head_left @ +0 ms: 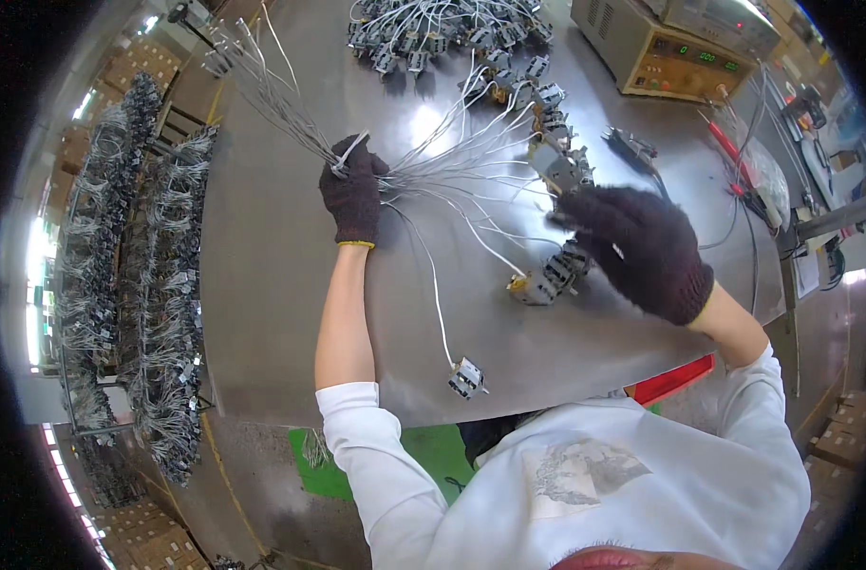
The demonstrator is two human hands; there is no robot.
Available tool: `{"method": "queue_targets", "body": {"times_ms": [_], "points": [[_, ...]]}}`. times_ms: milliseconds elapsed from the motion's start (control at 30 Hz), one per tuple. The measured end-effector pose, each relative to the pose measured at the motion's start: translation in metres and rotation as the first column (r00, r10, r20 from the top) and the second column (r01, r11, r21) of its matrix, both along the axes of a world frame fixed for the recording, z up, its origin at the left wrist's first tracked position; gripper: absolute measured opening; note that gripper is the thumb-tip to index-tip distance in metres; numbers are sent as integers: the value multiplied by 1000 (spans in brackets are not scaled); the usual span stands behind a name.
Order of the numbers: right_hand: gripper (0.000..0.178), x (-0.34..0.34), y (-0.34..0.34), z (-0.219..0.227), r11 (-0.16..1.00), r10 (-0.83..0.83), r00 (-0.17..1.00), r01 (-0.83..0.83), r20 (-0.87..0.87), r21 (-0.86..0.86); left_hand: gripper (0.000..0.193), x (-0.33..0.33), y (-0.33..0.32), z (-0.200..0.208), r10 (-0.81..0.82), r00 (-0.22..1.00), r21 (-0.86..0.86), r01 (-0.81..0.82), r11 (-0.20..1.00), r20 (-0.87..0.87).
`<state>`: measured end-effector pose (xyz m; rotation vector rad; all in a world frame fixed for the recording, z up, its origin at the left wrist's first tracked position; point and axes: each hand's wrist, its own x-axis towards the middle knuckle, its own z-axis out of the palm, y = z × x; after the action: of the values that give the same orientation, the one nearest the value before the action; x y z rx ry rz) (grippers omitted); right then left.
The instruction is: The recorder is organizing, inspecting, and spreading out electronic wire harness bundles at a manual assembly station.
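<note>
My left hand [350, 190], in a dark knit glove with a yellow cuff edge, is closed around a bundle of thin grey-white wires [295, 119]. Their loose ends point up and away to the far left. On the other side the wires fan out to the right, toward a curved row of small grey box-shaped electrical parts [558, 169]. My right hand [632, 242], gloved the same way, is over the near part of that row with its fingers stretched out; whether the fingertips touch a part I cannot tell. One wired part [467, 378] lies apart near the table's front edge.
A heap of similar wired parts [442, 38] sits at the back of the metal table [281, 313]. At the far right stands a bench instrument [689, 62] with lit displays, near red and black test leads [737, 157]. Racks hung with wired parts [148, 285] stand left.
</note>
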<state>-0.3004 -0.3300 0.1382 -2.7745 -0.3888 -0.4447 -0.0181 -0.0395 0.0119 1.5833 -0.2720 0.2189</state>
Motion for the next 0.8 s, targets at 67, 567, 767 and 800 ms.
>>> {"method": "queue_targets", "body": {"times_ms": [67,567,767,800], "points": [[54,-10,8,-5,988,18,998,-9,-56,154,25,1,0,0,20,1000,34,-20,999,-11],[61,-22,23,-16,831,375,844,-122,-383,543,23,-4,-4,6,41,996,-30,-43,999,-75],[60,-14,38,-13,710,390,893,-134,-227,692,26,-2,-7,6,26,999,-66,-29,997,-45],[59,-14,39,-12,690,361,882,-35,-303,723,27,-2,-7,5,43,998,-49,-45,998,-49]]}}
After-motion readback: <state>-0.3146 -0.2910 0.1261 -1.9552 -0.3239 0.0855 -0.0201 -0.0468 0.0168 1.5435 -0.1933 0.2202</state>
